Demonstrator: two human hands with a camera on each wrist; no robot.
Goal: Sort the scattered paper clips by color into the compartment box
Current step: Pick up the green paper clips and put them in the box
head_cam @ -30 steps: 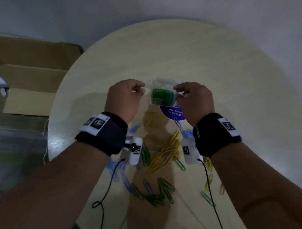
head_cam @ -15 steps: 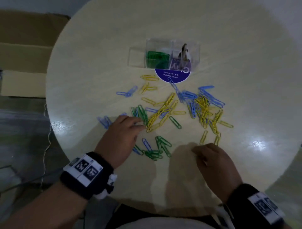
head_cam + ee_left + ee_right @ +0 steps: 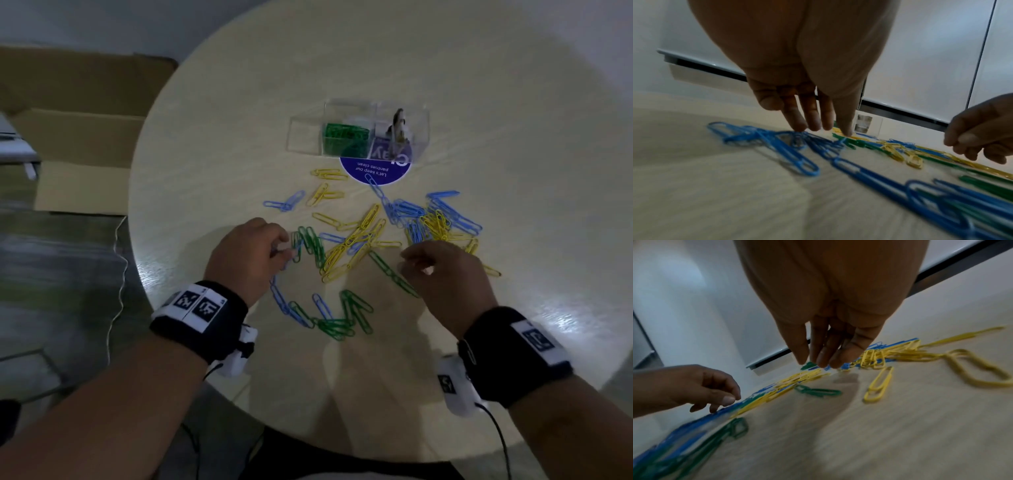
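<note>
Blue (image 3: 452, 212), yellow (image 3: 352, 246) and green paper clips (image 3: 310, 241) lie scattered over the round pale table (image 3: 239, 102). The clear compartment box (image 3: 301, 135) stands at the far side; its middle compartment holds green clips (image 3: 344, 137). My left hand (image 3: 286, 248) reaches down with straight fingers (image 3: 800, 126) whose tips touch a cluster of blue clips (image 3: 797, 155). My right hand (image 3: 414, 265) hovers just above the pile, its fingers (image 3: 803, 356) pointing down over a green clip (image 3: 808, 365), with nothing held.
A round purple sticker (image 3: 376, 171) lies under the box's front edge, and a small metal object (image 3: 397, 125) stands in its right compartment. An open cardboard carton (image 3: 78, 137) sits on the floor to the left. The table's near edge (image 3: 308, 442) is close to my body.
Both hands left the compartment box, drew back toward the near edge, then moved forward again; the left now touches the blue clips and the right hangs over the pile.
</note>
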